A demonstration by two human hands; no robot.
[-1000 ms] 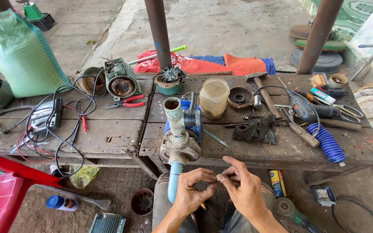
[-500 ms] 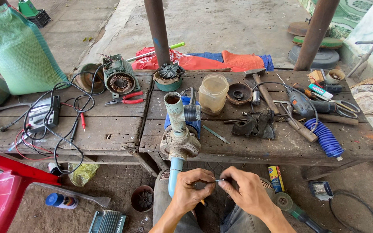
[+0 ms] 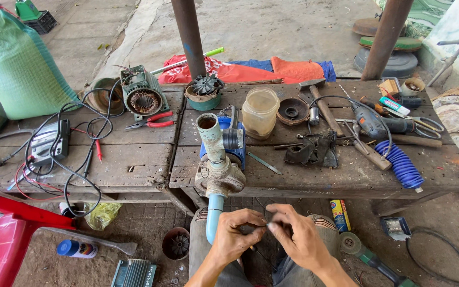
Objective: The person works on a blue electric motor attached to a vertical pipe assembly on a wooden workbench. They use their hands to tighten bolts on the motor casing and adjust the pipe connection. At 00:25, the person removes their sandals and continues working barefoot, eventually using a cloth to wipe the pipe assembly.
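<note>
— Long axis of the thin wire (image 3: pixel 261 227)?
— Roughly level, running left to right between the two hands, parallel with the near edge of the worktop (image 3: pixel 134 175).

— Look of it?
— Short, dark, very slender; too small to tell more.

— Where exactly?
— Below the worktop's near edge, over the lap, just right of the pale blue pipe (image 3: pixel 213 215) hanging down from the pump (image 3: pixel 219 178).

— Left hand (image 3: pixel 235 236)?
— Fingers curled in tight, thumb and forefinger pinched on the wire's left end.

— Right hand (image 3: pixel 298 239)?
— Pinched too, fingertips (image 3: pixel 272 226) closed on the right end, other fingers loosely bent. Fingertips of both hands nearly touching.

— Around them?
— Pump at the near edge of the worktop, pipe stub pointing up toward the far edge. Cloudy plastic jar (image 3: pixel 260 112) just beyond it, red-handled pliers (image 3: pixel 150 121) toward the left, blue coiled hose (image 3: pixel 402 167) near the right end. On the floor, a yellow can (image 3: pixel 340 215) just right of the right hand.
</note>
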